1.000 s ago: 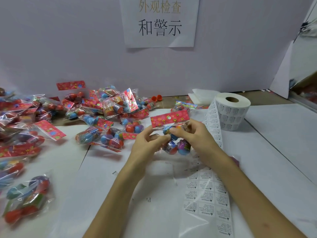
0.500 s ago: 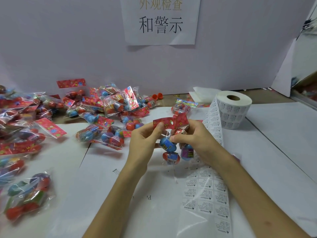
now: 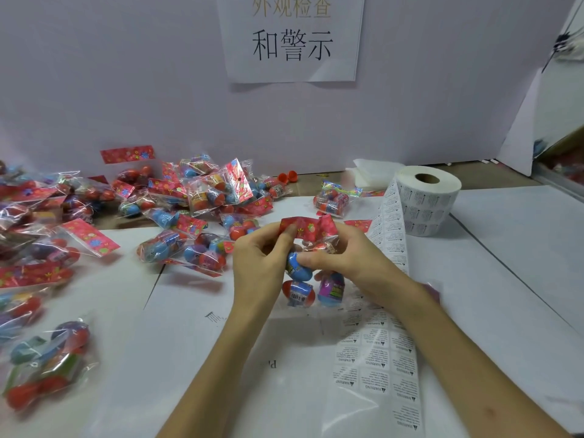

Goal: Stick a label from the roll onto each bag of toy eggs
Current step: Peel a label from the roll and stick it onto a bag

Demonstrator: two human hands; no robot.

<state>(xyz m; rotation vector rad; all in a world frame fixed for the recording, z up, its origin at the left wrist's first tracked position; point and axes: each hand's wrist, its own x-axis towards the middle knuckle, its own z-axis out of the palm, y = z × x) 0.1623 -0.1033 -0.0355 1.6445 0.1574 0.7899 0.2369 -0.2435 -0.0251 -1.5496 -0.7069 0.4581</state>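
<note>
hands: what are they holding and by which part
Both hold one bag of toy eggs: left hand pinches its red header, right hand grips header and neck.

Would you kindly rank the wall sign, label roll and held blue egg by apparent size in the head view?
1. wall sign
2. label roll
3. blue egg, smallest though nearest the camera

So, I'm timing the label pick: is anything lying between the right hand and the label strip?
Nothing visible does. The label strip lies unrolled from the roll, right beside the right hand. But that hand and the left hand both grip the bag of toy eggs, so it isn't free.
</note>
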